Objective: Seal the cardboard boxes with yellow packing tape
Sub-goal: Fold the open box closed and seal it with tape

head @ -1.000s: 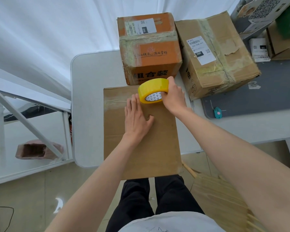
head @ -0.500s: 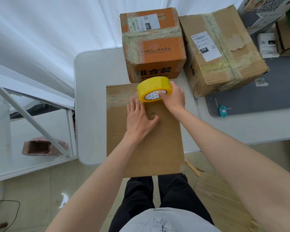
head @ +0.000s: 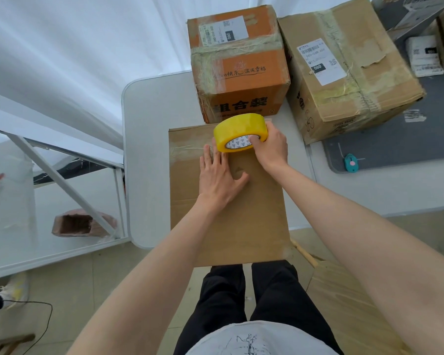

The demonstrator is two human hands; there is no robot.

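On the near part of the white table [head: 149,149] lies a flat plain brown cardboard box [head: 231,221], its flaps closed so I cannot see inside, and my left hand [head: 219,175] presses flat on it, fingers straight, tips hidden behind the roll. My right hand [head: 269,147] grips the yellow packing-tape roll [head: 240,131] at the box's far edge, thumb in its core. Beyond stand a taped orange cardboard box [head: 239,65] and a taped brown cardboard box [head: 349,70], both sealed.

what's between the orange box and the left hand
The yellow tape roll, gripped by the right hand, sits between the orange box and left hand in the head view.
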